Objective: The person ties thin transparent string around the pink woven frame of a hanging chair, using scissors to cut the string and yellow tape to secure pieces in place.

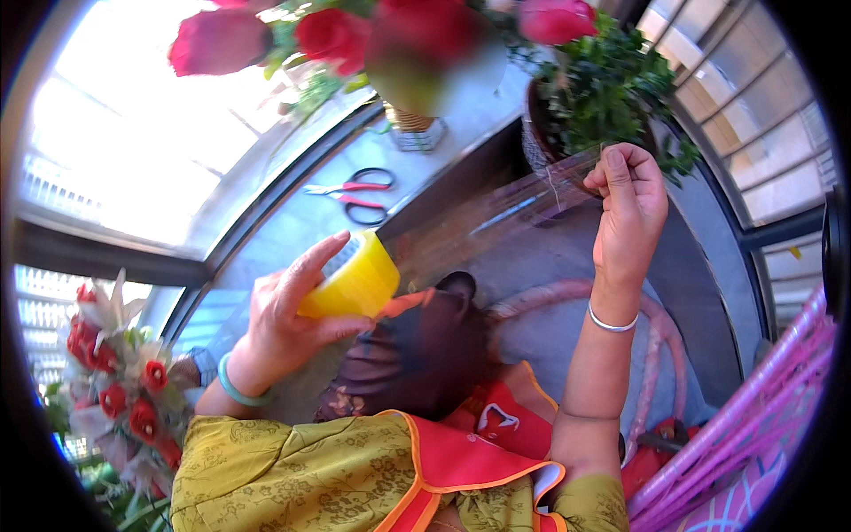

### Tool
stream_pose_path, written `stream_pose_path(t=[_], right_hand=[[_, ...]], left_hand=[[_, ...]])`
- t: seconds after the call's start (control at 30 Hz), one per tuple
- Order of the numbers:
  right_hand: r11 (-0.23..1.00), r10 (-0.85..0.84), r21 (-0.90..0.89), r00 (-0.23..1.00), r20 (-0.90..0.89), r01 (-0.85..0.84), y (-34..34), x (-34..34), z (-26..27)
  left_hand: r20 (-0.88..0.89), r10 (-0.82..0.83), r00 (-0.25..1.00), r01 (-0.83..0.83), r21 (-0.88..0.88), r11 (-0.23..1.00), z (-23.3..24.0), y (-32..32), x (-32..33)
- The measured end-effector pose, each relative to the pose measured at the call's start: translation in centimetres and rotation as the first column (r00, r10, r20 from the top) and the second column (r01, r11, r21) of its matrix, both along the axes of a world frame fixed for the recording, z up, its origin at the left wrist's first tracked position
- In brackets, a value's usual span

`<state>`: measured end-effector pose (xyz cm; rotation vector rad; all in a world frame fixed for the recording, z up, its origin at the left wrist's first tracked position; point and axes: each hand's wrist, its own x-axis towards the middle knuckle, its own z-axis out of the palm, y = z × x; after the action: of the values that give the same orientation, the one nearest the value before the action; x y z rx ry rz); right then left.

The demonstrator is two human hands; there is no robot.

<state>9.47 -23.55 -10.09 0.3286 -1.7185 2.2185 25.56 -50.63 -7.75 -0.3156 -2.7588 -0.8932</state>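
A thick roll of yellow packing tape [362, 282] sits in my left hand [276, 326], between the thumb and fingers. From it a wide strip of clear tape [505, 203] runs up and to the right, pulled taut. My right hand [628, 193] pinches the far end of that strip between thumb and fingertips. Behind the roll, scissors [359, 189] with red and black handles lie on the grey ledge [425, 169], blades pointing left. Below the tape, a curved tube wrapped in pinkish film [552, 296] stands near the floor, partly hidden by my right forearm.
Red roses [332, 36] hang close at the top, one blurred. A leafy potted plant [598, 86] stands beyond my right hand. Red and white flowers [133, 405] fill the lower left. Shiny pink rods [731, 405] slant at right. Windows [146, 120] border the ledge.
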Motion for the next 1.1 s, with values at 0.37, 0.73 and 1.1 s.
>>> stream_pose_path(t=[0.37,0.73,1.1], right_hand=[[0.906,0.398,0.097,0.908,0.134,-0.411,-13.8,2.6,-5.4],[0.884,0.375,0.349,0.917,-0.136,-0.31,-16.3,1.0,-6.5],[0.878,0.419,0.238,0.907,0.041,-0.416,-15.0,0.2,-5.9]], left_hand=[[-0.221,0.467,0.856,-0.486,-0.653,0.581,-4.7,-11.8,6.4],[0.085,0.442,0.893,-0.368,-0.429,0.825,-4.5,-9.6,2.9],[0.155,-0.063,0.986,0.063,0.0,0.998,-1.1,-3.7,-11.7]])
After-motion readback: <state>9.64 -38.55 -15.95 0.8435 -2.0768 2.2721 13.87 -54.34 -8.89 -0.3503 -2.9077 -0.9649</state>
